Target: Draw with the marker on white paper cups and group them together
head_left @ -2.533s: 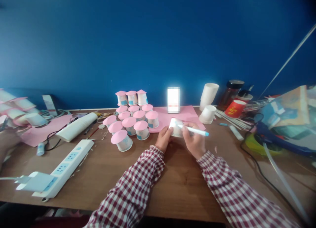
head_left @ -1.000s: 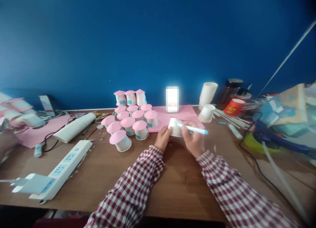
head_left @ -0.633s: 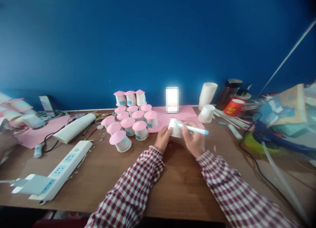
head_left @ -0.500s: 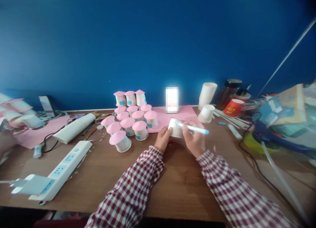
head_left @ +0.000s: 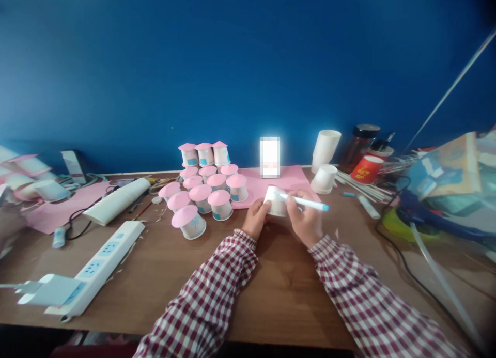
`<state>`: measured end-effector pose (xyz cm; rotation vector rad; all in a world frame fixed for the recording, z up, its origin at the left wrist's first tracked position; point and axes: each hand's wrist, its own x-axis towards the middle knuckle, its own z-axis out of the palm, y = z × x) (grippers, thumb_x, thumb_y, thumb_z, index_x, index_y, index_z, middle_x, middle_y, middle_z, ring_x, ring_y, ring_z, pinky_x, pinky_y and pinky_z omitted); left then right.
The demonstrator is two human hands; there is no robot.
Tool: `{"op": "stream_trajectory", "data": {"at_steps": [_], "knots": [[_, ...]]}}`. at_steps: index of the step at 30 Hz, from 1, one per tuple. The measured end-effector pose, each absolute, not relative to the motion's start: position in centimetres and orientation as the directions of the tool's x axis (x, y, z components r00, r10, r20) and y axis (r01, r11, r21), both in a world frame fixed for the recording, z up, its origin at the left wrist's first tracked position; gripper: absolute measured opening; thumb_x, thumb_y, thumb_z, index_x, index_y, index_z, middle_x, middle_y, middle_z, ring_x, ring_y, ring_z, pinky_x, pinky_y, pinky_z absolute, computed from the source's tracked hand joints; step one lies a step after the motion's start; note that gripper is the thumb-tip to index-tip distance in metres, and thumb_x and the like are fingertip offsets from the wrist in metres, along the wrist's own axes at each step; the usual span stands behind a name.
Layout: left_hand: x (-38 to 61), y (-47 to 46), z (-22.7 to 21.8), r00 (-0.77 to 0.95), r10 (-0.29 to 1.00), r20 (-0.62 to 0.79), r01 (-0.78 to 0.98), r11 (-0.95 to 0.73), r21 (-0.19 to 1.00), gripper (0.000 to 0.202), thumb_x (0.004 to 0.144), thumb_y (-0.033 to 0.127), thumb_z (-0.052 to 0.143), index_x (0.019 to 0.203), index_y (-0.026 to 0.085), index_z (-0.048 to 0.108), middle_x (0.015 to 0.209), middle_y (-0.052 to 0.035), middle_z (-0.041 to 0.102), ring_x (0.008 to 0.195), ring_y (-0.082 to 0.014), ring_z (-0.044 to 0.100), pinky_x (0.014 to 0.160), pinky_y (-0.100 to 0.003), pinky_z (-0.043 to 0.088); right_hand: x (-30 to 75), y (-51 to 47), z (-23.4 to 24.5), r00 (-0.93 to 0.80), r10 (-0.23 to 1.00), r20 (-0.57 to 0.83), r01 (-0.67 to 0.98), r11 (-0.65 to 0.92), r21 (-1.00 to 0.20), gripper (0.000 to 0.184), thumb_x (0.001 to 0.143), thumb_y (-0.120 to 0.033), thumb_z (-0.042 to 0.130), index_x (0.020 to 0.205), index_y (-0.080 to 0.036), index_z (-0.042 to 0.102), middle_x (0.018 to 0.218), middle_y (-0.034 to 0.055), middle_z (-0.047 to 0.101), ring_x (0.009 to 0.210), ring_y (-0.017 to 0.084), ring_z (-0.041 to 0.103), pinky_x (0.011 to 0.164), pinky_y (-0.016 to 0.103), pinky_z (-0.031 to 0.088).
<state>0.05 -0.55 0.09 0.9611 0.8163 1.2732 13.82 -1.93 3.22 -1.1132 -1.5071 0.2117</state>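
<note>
Fingers [head_left: 266, 206] clasp a round white paper cup [head_left: 276, 200], left hand [head_left: 255, 217] ideally steady, right hand [head_left: 305, 222] gripping a slim blue-ended white marker [head_left: 310, 203].

This looks like a craft corner, though whether in a home or a classroom cannot be told: a marker [head_left: 309, 203] is held at a white cup [head_left: 276, 205] over a brown table [head_left: 290, 301] by a plain blue wall [head_left: 248, 63], among pink-roofed cups [head_left: 192, 226], pink paper [head_left: 292, 178], white sticks [head_left: 360, 187] and a power strip [head_left: 99, 262].
</note>
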Motion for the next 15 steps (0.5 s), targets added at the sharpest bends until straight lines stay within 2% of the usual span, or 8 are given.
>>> {"op": "stream_trajectory", "data": {"at_steps": [15], "knots": [[0.04,-0.55,0.13,0.129,0.992,0.014,-0.409,0.040,0.912,0.041,0.074,0.045,0.063,0.102,0.014,0.061,0.093,-0.0067,0.064,0.084,-0.0185,0.061,0.072,-0.032,0.051,13.83,-1.88,3.25,0.143,0.719,0.680,0.519,0.531,-0.670,0.017,0.085,-0.035,0.050,0.085,-0.020,0.058,0.077,0.0038,0.063,0.067,0.016,0.059,0.058,0.027,0.049]]}}
